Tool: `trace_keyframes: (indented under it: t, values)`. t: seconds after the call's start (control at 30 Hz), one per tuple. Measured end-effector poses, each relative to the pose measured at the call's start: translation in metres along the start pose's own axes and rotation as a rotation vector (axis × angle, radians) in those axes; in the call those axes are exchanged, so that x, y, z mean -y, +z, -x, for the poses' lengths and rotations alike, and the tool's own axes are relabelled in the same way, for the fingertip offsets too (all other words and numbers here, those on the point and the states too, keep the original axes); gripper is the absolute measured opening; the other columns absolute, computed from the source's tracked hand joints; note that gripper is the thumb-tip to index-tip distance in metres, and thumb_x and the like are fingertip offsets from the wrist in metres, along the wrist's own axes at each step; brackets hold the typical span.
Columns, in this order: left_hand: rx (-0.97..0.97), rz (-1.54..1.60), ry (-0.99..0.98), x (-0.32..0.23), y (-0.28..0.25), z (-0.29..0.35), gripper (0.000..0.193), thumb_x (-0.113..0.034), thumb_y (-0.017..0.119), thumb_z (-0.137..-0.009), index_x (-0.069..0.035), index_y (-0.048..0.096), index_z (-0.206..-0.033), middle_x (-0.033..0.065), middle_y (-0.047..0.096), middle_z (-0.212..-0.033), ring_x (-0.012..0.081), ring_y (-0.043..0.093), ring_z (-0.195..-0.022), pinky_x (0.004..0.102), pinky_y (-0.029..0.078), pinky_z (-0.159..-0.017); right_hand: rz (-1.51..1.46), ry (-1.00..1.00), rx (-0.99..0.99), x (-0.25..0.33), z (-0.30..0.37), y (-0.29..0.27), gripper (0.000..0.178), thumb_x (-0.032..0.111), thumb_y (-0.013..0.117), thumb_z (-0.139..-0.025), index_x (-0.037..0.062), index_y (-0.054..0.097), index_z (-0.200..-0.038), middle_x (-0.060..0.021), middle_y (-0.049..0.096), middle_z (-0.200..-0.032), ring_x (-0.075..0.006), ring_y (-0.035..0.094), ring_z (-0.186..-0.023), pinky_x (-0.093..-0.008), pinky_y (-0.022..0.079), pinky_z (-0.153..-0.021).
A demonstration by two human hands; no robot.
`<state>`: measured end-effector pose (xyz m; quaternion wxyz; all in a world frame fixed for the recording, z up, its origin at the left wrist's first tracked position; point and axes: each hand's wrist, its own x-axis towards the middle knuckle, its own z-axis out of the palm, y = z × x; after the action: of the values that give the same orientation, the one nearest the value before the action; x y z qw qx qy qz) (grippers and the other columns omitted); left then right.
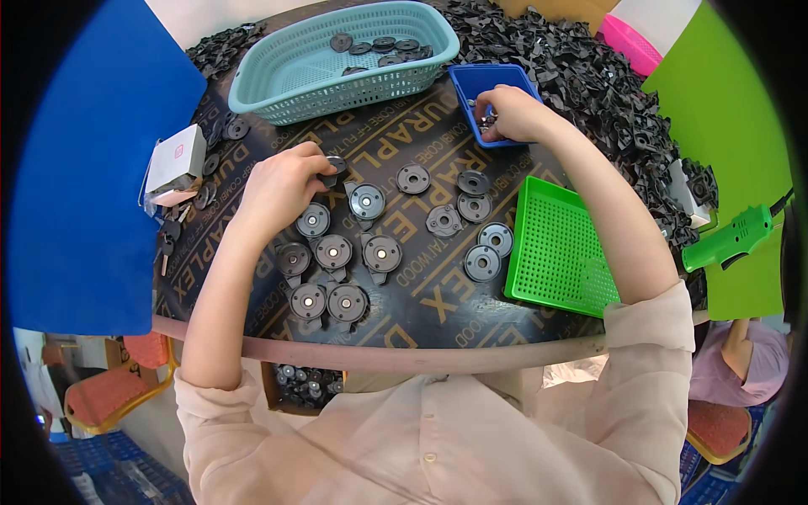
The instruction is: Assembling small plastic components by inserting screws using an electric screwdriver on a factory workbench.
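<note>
My left hand (286, 183) is closed on a black disc part (337, 165), pinching its edge just above the table. Right below it lie several black disc parts with a shiny metal centre (334, 252), most with a flat tab showing at the edge. My right hand (515, 116) reaches into a small blue bin (497, 76), its fingers curled down at small metal pieces (486, 124); whether one is gripped is hidden. Between the hands lie several black discs with open centres (413, 178), two pairs of them overlapping.
A green perforated tray (526, 244) lies at the right. Behind stands a light-blue basket (252, 93) with several black discs. Black parts heap (581, 76) fills the back right. A white box (175, 164) stands left; a green handled tool (730, 239) hangs at the far right.
</note>
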<state>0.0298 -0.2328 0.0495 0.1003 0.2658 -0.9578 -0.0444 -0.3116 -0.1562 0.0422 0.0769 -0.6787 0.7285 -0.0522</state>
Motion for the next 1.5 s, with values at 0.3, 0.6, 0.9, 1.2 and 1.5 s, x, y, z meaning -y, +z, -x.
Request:
trace_keyframes:
  t: [0.3,0.6,0.9,1.2,1.5]
  values:
    - [-0.101,0.146,0.151,-0.044,-0.009,-0.018,0.028,-0.014,0.072,-0.072,-0.007,0.069,-0.100,0.0072,0.063,-0.101,0.0267,0.060,-0.097,0.0350,0.049,-0.083,-0.136,0.099,-0.054,-0.009,0.002,0.010,0.017,0.010,0.078,-0.068,0.0011,0.066,-0.075,-0.0137,0.067,-0.075,-0.0247,0.065,-0.073,-0.0357,0.050,-0.068]
    - [0.177,-0.078,0.164,-0.085,0.019,-0.040,0.021,-0.014,0.068,-0.079,0.000,0.069,-0.094,0.0132,0.069,-0.102,0.0249,0.068,-0.084,0.0358,0.054,-0.076,-0.314,0.145,-0.287,0.021,0.059,-0.059,0.018,0.019,0.069,-0.080,0.0025,0.070,-0.087,-0.0079,0.068,-0.079,-0.0182,0.064,-0.076,-0.0292,0.050,-0.069]
    - [0.364,2.039,-0.667,-0.155,0.006,0.058,0.015,-0.017,0.055,-0.095,-0.003,0.055,-0.102,0.0131,0.065,-0.108,0.0277,0.067,-0.099,0.0338,0.057,-0.080,-0.397,-0.376,-0.475,0.112,0.198,-0.017,0.016,0.005,0.075,-0.069,0.0067,0.068,-0.084,-0.0076,0.063,-0.100,-0.0229,0.060,-0.082,-0.0338,0.049,-0.069]
    - [0.261,2.106,-0.653,-0.185,0.032,0.084,0.028,-0.011,0.057,-0.094,-0.001,0.054,-0.120,0.0125,0.065,-0.110,0.0266,0.065,-0.100,0.0363,0.056,-0.084,-0.225,-0.352,-0.438,0.117,0.225,0.005,0.028,0.010,0.069,-0.064,0.0083,0.068,-0.092,-0.0104,0.061,-0.108,-0.0239,0.059,-0.081,-0.0347,0.047,-0.065]
    - [0.332,2.163,-0.710,-0.184,0.034,0.085,0.024,-0.016,0.054,-0.095,0.002,0.062,-0.109,0.0131,0.067,-0.104,0.0258,0.066,-0.097,0.0368,0.058,-0.079,-0.308,-0.343,-0.331,0.111,0.228,-0.003,0.025,0.009,0.070,-0.069,0.0102,0.066,-0.094,-0.0101,0.059,-0.110,-0.0255,0.060,-0.085,-0.0358,0.049,-0.072]
